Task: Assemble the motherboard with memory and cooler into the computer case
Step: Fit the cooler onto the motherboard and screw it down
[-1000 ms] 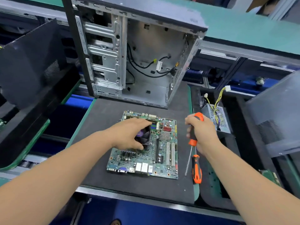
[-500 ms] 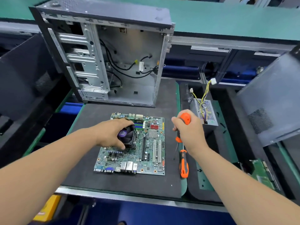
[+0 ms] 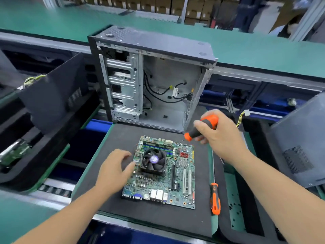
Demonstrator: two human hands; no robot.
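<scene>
Cooler-fastening step, I judge – right hand (image 3: pixel 219 138) grips orange-black screwdriver (image 3: pixel 202 127) over green motherboard (image 3: pixel 175 184). Left hand (image 3: pixel 114 171) relaxed, holding nothing, beside black cooler fan (image 3: pixel 153 162). Next – seat tip on a screw

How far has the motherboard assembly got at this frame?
Done: the cooler and memory sticks sit on the motherboard. In hand: the right hand grips an orange screwdriver above the board's far edge, while the left hand hovers open beside the cooler. Left: the board lies on the black mat, outside the open, empty computer case.
</scene>
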